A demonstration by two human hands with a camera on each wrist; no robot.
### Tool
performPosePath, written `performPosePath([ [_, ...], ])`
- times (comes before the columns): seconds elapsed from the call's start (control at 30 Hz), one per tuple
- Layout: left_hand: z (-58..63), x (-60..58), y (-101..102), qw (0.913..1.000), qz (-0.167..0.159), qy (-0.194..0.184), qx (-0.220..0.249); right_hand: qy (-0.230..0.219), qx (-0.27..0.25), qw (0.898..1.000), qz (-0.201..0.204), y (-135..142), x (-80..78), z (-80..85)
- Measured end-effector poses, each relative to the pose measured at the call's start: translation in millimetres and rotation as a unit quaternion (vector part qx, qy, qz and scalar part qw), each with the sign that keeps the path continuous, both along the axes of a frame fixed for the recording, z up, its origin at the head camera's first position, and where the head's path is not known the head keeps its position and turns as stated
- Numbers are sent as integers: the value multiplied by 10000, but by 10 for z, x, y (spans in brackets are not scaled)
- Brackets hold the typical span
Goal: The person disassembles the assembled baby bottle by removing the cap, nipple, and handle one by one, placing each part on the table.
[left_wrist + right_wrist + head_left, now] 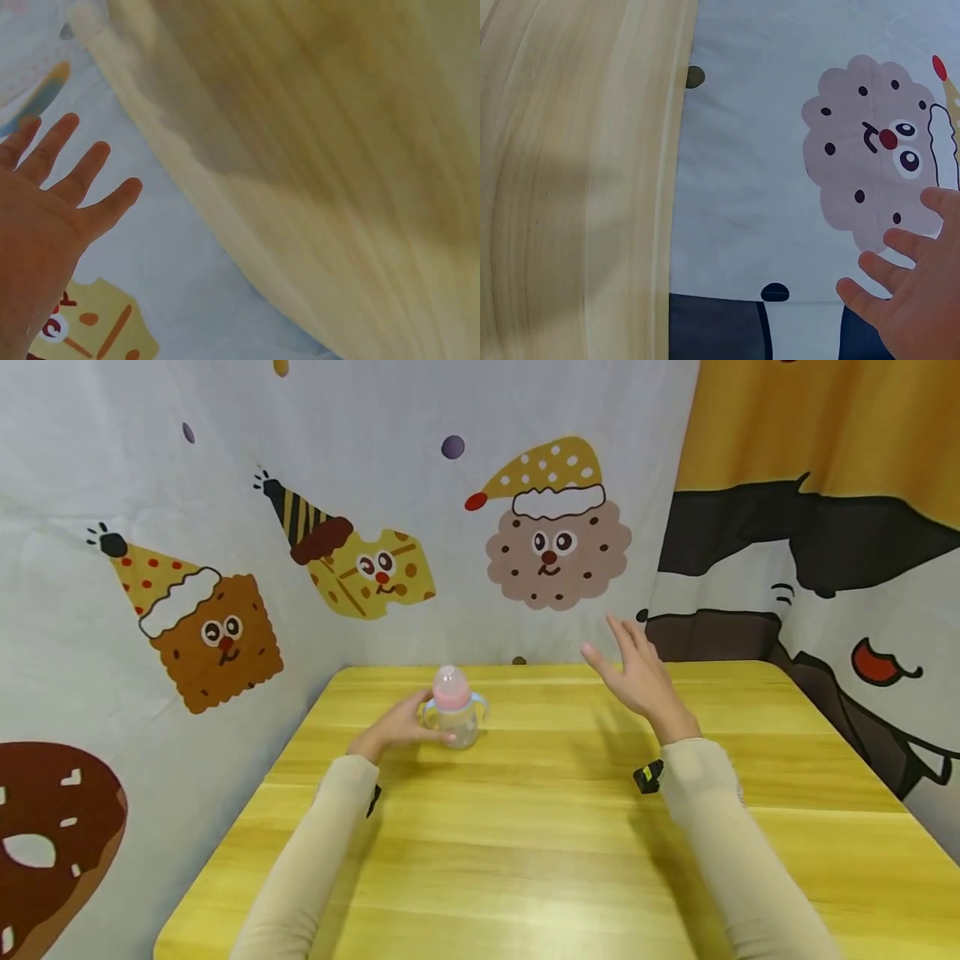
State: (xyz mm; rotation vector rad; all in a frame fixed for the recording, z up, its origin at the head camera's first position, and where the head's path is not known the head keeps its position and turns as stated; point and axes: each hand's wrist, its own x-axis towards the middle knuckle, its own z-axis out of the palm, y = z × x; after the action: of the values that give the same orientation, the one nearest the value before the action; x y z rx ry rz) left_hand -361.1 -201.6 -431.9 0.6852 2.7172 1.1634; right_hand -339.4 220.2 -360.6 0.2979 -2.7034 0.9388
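Fingers spread, left hand and right hand; bottle, centre frame, seems light, stiff: I'd grasp its handles.

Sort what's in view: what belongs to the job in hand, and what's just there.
Job in hand:
- baby bottle, upright, two-handled
- left hand, at the bottle, fingers spread
- right hand, raised, holding nothing

Just there:
- yellow wooden table
- cartoon-printed backdrop, behind the table

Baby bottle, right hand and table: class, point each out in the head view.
Baby bottle (453, 702), head view: pink part.
Right hand (642, 682), head view: its middle.
Table (495, 835), head view: yellow top.
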Motion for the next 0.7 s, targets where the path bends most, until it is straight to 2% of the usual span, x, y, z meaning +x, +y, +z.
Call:
performPosePath([
  [0.23, -235, -9, 65, 9993, -52, -341, 174, 165, -207, 9996, -4, 27, 78, -189],
  [0.4, -257, -67, 101, 9985, 118, -278, 462, 391, -323, 9987, 11, 10, 48, -196],
  [0.7, -240, -181, 97, 9963, 204, -274, 783, 386, -289, 9988, 45, -87, -62, -136],
])
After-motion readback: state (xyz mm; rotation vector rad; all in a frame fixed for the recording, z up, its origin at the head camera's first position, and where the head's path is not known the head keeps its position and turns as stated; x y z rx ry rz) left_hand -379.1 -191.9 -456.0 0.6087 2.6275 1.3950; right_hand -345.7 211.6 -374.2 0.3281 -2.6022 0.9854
